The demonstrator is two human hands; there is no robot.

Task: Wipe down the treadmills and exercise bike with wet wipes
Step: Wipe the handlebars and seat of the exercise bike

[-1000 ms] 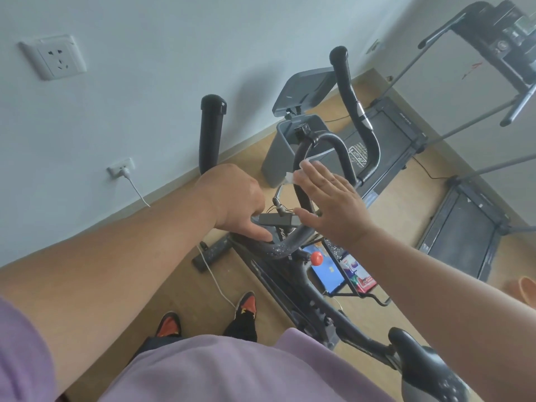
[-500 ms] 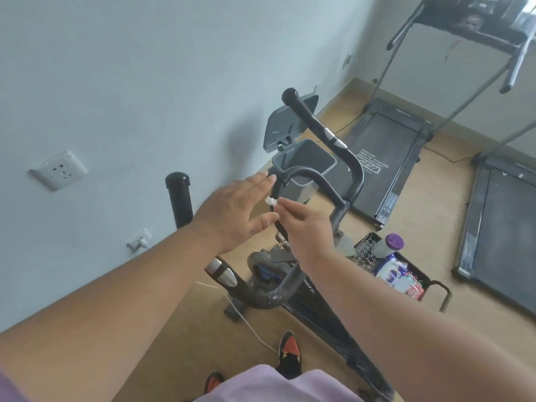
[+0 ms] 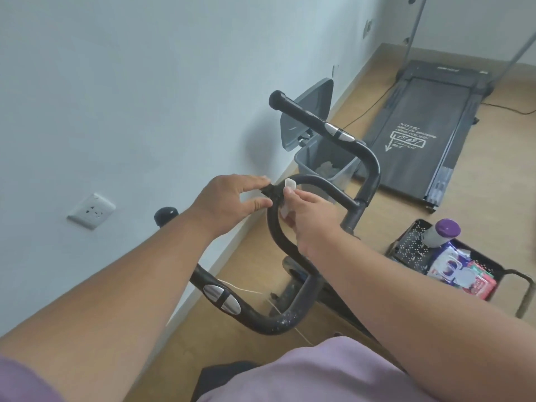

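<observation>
Both hands meet at the top of the black tubular looped handlebar of the exercise bike (image 3: 333, 187). The left hand (image 3: 226, 201) pinches a small black clamp-like piece (image 3: 271, 194) on the bar between thumb and fingers. Just right of it, touching the same bend, the right hand (image 3: 310, 216) is closed around a small white wet wipe (image 3: 288, 198), pressing it to the tube, a corner of wipe poking above the fingers. Beyond the hands stands a grey plastic bin (image 3: 327, 166) with its lid raised; farther off to the right lies a black flat treadmill (image 3: 420, 132). Right of the right forearm, a black perforated metal basket (image 3: 412, 242) on the floor holds a purple-capped canister (image 3: 442, 232) and colourful wipe packets (image 3: 461, 271).
</observation>
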